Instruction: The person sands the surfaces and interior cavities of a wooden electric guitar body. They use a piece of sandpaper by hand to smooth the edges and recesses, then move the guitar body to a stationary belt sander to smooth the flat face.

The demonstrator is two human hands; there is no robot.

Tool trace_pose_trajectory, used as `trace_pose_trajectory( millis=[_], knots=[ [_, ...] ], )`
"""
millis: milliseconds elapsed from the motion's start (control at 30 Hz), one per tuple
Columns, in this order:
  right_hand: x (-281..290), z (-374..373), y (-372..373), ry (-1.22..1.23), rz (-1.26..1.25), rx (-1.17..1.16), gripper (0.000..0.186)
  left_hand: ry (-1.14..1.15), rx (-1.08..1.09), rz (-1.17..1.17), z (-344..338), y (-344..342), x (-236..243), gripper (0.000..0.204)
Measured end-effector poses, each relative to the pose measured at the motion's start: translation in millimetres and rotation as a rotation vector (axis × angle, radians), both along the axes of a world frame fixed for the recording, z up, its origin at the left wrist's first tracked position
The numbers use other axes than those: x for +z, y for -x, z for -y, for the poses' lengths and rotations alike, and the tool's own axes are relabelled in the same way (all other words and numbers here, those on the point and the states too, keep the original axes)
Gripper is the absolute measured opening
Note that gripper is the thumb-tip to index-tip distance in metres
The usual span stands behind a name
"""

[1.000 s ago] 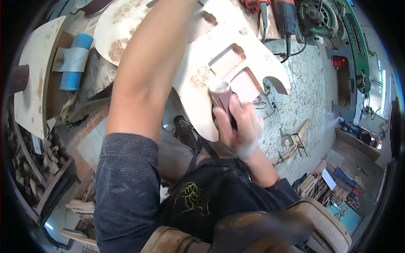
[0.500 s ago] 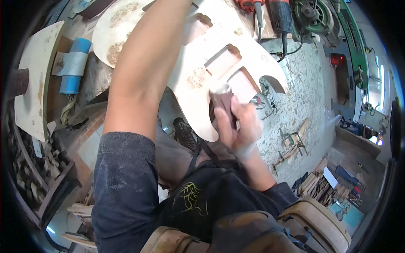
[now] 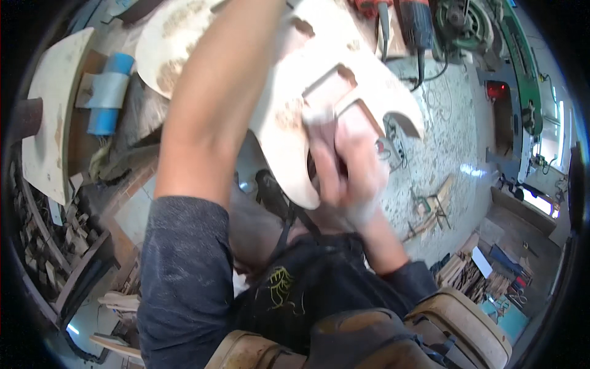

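A pale wooden guitar body [image 3: 283, 160] with burl patches and cut-out cavities lies across the upper middle. My right hand [image 3: 349, 169], blurred by motion, is closed on a sandpaper-wrapped cylinder [image 3: 322, 132] against the inner curve of the lower horn, just below the cavities. My left forearm crosses the guitar body up to the top edge of the picture; my left hand is out of view.
At left, a curved pale board [image 3: 50, 117] stands beside a blue cylinder [image 3: 101, 123]. Power tools [image 3: 418, 24] and a green machine [image 3: 467, 31] sit at the upper right. Wood offcuts [image 3: 461, 277] lie lower right, more [image 3: 64, 240] at left. A cable runs near the tools.
Compared with half a second ago, my right hand and the cylinder have shifted slightly upward along the horn and look more blurred. The guitar body stays about where it was.
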State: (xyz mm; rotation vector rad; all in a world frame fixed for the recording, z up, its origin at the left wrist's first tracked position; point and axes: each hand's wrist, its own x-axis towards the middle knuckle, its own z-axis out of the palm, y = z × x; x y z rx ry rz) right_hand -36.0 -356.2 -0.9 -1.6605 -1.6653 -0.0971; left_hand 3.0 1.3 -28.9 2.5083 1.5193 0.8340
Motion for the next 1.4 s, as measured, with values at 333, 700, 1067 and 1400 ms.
trace_pose_trajectory(
  millis=[333, 700, 1067, 1400],
  knots=[
    [-0.6, -4.6, 0.9, 0.058, 0.039, -0.044, 0.035, 0.132, -0.046, 0.023, 12.2, -2.6, 10.3, 0.044],
    [-7.8, 10.8, -8.5, -0.009, 0.027, 0.112, 0.040, 0.112, 0.016, -0.022, 4.5, -3.7, 19.3, 0.044],
    [2.6, -16.7, -8.2, 0.045, 0.051, 0.019, 0.039, 0.128, -0.074, -0.100, 1.1, -1.5, 14.7, 0.043],
    [-6.7, 9.8, -13.2, 0.065, 0.041, 0.086, 0.040, 0.092, 0.000, -0.023, -7.6, -3.5, 5.9, 0.041]
  ],
)
